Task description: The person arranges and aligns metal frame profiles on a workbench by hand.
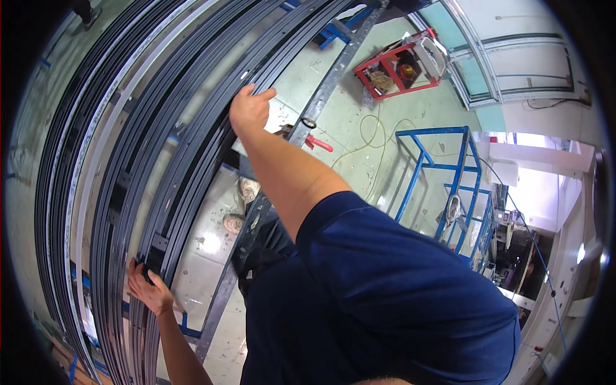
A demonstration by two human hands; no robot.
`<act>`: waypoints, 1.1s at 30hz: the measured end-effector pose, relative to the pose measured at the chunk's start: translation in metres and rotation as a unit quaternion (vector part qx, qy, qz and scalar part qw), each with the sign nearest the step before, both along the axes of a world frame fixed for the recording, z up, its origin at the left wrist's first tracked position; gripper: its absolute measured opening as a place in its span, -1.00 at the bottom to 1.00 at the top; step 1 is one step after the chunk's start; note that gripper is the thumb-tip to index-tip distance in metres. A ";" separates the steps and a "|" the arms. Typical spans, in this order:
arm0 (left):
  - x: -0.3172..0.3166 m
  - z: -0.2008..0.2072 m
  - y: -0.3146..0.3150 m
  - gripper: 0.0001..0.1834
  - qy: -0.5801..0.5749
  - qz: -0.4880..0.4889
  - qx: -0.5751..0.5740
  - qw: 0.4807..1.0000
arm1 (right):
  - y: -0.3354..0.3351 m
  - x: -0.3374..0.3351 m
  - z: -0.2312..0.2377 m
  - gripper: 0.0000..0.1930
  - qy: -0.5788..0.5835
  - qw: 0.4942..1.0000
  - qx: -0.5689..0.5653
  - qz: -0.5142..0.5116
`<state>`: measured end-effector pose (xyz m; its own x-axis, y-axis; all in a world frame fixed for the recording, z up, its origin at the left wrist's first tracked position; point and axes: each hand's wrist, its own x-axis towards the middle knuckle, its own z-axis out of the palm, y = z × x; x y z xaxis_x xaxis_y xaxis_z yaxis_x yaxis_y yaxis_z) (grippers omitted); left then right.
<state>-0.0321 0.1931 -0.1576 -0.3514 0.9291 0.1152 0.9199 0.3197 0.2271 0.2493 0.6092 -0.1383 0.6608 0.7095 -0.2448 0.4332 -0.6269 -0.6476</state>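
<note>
Across the left and middle of the view: a broad stack of long dark metal profiles (147, 141), laid side by side on a blue rack (183, 327), the lengths bent into arcs only by the lens. Among them, one paler silver strip (96, 138) near the left. Laid flat and parallel, apparently so that any one length can be slid out without disturbing the rest.

To the right, on the pale green floor (359, 70): an empty blue steel frame (443, 179), well apart from the stack; farther up, a red cart (398, 67) with tools in it; between them, a loose yellowish cable (372, 138). Alongside the stack, a grey perforated rail (321, 96) with a red-handled clamp (314, 142) on it, seemingly there to keep it fixed.

Lower centre: a dark blue shirt sleeve (385, 282), and below it a pair of work shoes (240, 205) close beside the rack.

Up near the far stretch of the innermost dark profile: the right hand (250, 109), arm fully extended, fingers curled over the edge of the profile, gripping it from above. Down at the near stretch: the left hand (149, 289), fingers spread and hooked against the side of the same bundle by a small dark bracket (158, 244), palm pressed to it. Placed far apart, seemingly to steady a long, whippy length at both ends.
</note>
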 end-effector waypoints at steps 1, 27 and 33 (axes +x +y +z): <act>-0.002 -0.001 -0.001 -0.65 0.001 -0.008 0.007 1.000 | 0.000 0.001 -0.004 -0.46 -0.007 1.000 0.000 -0.006; -0.003 -0.001 -0.006 -0.43 -0.020 0.053 -0.040 0.998 | 0.002 0.001 -0.010 -0.36 -0.014 0.999 -0.031 -0.010; -0.002 0.002 -0.006 -0.43 -0.023 0.067 -0.059 0.996 | -0.001 -0.003 -0.003 -0.36 -0.019 0.999 -0.044 -0.002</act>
